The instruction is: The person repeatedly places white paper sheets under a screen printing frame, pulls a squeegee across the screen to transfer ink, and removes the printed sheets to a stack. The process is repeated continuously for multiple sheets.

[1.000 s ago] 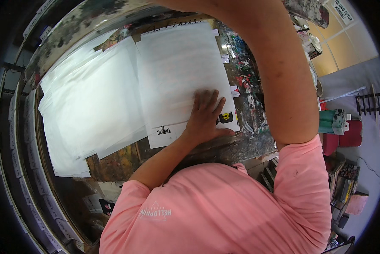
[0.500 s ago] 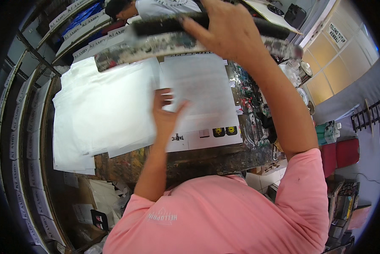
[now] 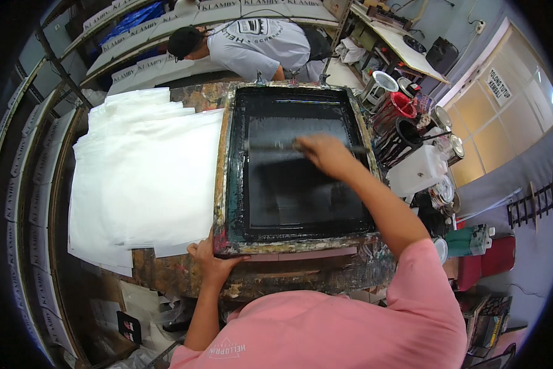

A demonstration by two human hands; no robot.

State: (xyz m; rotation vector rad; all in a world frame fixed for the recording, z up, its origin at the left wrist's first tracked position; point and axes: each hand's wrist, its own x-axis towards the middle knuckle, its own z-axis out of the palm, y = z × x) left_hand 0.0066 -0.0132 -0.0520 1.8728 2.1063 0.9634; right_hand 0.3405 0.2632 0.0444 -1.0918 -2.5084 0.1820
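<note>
A screen printing frame [image 3: 226, 184] with a paint-stained wooden rim lies flat on the workbench. Black ink coats the mesh [image 3: 288, 206] and is thicker round its edges. My right hand [image 3: 325, 155] is closed around a squeegee [image 3: 267, 147], which lies crosswise over the upper half of the mesh and is smeared by motion. At the frame's near left corner, my left hand [image 3: 212, 261] grips the rim, some of its fingers hidden. Beside the frame on the left spreads a stack of white paper sheets [image 3: 144, 178]. The sheet beneath the frame is mostly hidden.
Clamps [image 3: 293, 76] stand at the frame's far edge. Ink pots [image 3: 405, 136] and a white plastic container [image 3: 419, 172] crowd the right side. Another person [image 3: 258, 46] bends over beyond the bench. Racks [image 3: 45, 203] of paper stand at the left.
The raised frame has come down flat over the printed sheet. My right hand has left its upper edge and now holds the squeegee. My left hand has moved from the sheet to the frame's corner.
</note>
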